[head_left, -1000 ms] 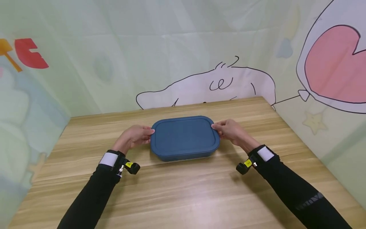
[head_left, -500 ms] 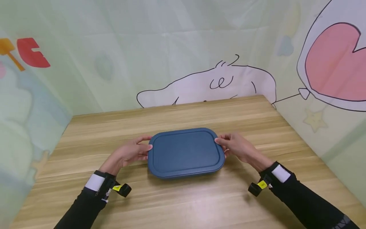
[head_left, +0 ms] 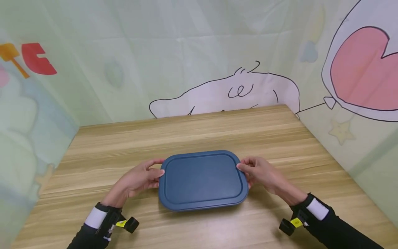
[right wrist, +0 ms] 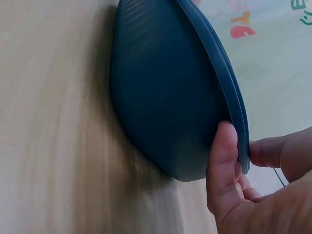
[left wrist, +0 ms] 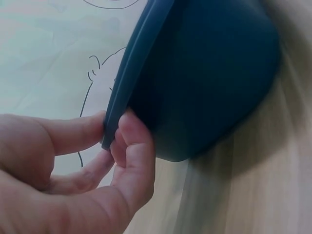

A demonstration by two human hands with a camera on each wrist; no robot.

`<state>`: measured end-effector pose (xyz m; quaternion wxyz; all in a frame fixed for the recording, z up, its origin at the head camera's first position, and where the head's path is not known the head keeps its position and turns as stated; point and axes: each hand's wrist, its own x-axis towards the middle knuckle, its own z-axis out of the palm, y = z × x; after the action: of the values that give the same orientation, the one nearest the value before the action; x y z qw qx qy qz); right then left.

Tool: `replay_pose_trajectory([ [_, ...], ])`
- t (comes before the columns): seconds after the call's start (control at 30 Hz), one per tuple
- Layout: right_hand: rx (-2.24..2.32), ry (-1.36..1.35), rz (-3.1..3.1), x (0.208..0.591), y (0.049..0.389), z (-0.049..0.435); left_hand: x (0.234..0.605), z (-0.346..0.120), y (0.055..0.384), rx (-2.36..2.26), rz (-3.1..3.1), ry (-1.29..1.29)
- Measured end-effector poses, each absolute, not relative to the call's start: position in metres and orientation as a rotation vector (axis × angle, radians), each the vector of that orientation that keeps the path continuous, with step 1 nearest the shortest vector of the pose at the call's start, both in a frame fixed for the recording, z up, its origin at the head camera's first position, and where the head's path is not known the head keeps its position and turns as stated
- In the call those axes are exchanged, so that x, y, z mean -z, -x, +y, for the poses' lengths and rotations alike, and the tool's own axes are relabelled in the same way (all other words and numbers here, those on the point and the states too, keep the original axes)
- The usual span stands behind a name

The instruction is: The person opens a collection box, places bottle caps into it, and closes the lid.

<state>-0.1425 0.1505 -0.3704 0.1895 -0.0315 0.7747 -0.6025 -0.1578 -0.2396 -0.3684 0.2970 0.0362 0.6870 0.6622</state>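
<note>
A dark blue rectangular lidded food container [head_left: 203,181] with rounded corners is held between both hands, its lid on and facing up. At its left end my left hand [head_left: 140,179] pinches the rim, thumb on top and fingers curled beneath. My right hand [head_left: 264,174] grips the right end the same way. In the left wrist view the lid's edge [left wrist: 127,73] sits between thumb and fingertips, with the deep container wall [left wrist: 209,83] below it. The right wrist view shows the container's side [right wrist: 165,92] close over the wood, and the right thumb pressing the lid's edge.
The container is over a wood-grain table [head_left: 124,145]. Behind the table hangs a pale green printed curtain [head_left: 140,62] with a cartoon figure and a pink heart balloon [head_left: 363,69]. Each wrist wears a black strap with a small camera [head_left: 132,224].
Both hands have brought the container across the table toward the person, keeping hold of its two ends. The lid stays on.
</note>
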Motion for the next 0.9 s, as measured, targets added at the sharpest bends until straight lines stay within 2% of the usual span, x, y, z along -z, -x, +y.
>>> replay_pose_trajectory([
  [0.6, 1.643, 0.092, 2.143, 0.37, 0.14, 0.155, 0.365, -0.244, 0.151, -1.653, 1.917, -0.146],
  [0.9, 1.574, 0.004, 2.276, 0.367, 0.162, 0.161, 0.358, -0.253, 0.165, -1.515, 2.203, -0.085],
])
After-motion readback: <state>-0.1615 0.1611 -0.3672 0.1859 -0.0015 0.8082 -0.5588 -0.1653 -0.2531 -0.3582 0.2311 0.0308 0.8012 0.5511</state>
